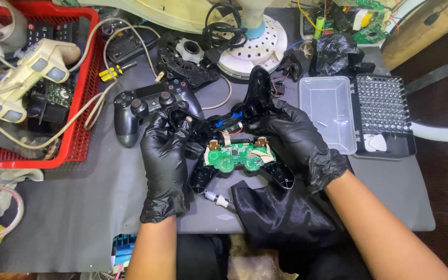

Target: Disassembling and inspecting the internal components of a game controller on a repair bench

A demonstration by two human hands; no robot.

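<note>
Two hands in glossy black gloves are working at the centre of the frame over an opened black game controller (234, 161). The left hand (166, 155) is curling its fingers shut around the controller's left grip and the dark shell piece there. The right hand (299, 142) is closing on the detached black shell half (257, 93), which is standing tilted up behind the exposed board. One green circuit board (234, 159) is lying face up in the lower shell, with two round pads and pale ribbon strips showing.

One intact dark gamepad (149, 106) with two thumbsticks is lying just left of the hands. At upper left, one red plastic mesh basket (81, 88) is holding one cream-coloured old controller (29, 72) and its looping beige cable. At right, one clear rectangular plastic lid (327, 111) is lying open beside one dark tray of screwdriver bits (382, 106), packed in neat rows; two white triangular picks (375, 142) are resting in the tray's lower section. One round white perforated disc (257, 49) is sitting at top centre, under a coiled black cable. One shiny black cloth (276, 212) is spreading below the right hand, and a matte grey mat (79, 207) is covering the bench.
</note>
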